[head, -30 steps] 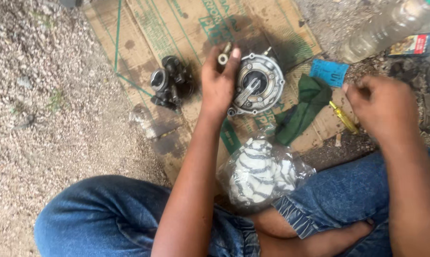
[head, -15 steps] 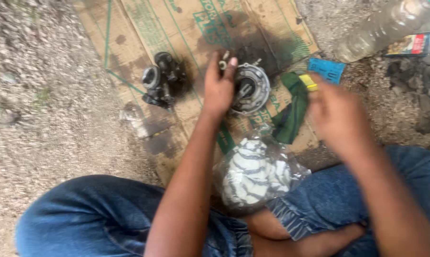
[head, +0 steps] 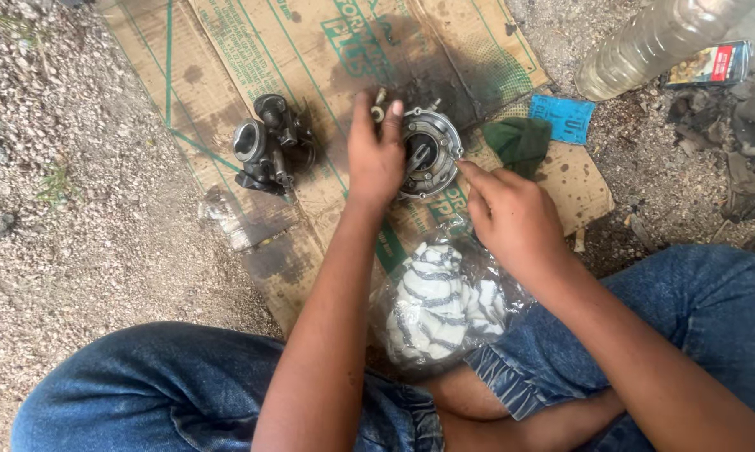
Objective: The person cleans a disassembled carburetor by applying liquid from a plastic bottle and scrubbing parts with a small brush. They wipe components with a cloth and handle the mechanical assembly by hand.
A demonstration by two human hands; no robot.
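Observation:
A round grey metal engine part (head: 434,151) lies on oil-stained cardboard (head: 327,50). My left hand (head: 376,155) rests on its left side and grips it, thumb raised near a small metal fitting at the top. My right hand (head: 511,213) reaches in from the right with its fingertips at the part's right rim; whether it holds anything is hidden. A dark carburettor body (head: 267,146) lies to the left, apart from both hands.
A clear plastic bag with striped cloth (head: 440,305) sits between my knees. A green rag (head: 521,142), a blue card (head: 561,117), a plastic bottle (head: 645,42) and a small packet (head: 712,65) lie at right. Gravel surrounds the cardboard.
My right hand has come in from the right, over the green rag, to the round part's rim. My left hand has stayed on the part.

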